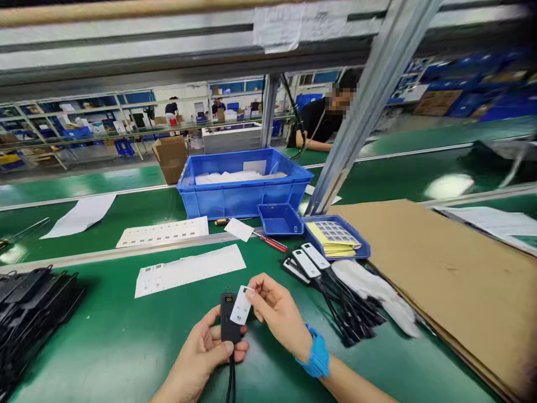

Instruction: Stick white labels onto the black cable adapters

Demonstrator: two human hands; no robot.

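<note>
My left hand (pixel 201 354) grips a small black device (pixel 229 320) with a cable hanging down from it, low in the middle of the green table. My right hand (pixel 277 313), with a blue wristband (pixel 318 356), pinches a white label (pixel 241 305) and holds it against the device's front face. Just to the right lies a bundle of similar black devices with cables (pixel 335 291); some carry white labels.
A large blue bin (pixel 243 196) with white sheets stands behind, with a small blue tray (pixel 280 219) and a tray of label sheets (pixel 335 235). White backing sheets (pixel 191 268), a red-handled screwdriver (pixel 272 243), cardboard (pixel 453 280) at right, black parts (pixel 29 313) at left. A person sits across the line.
</note>
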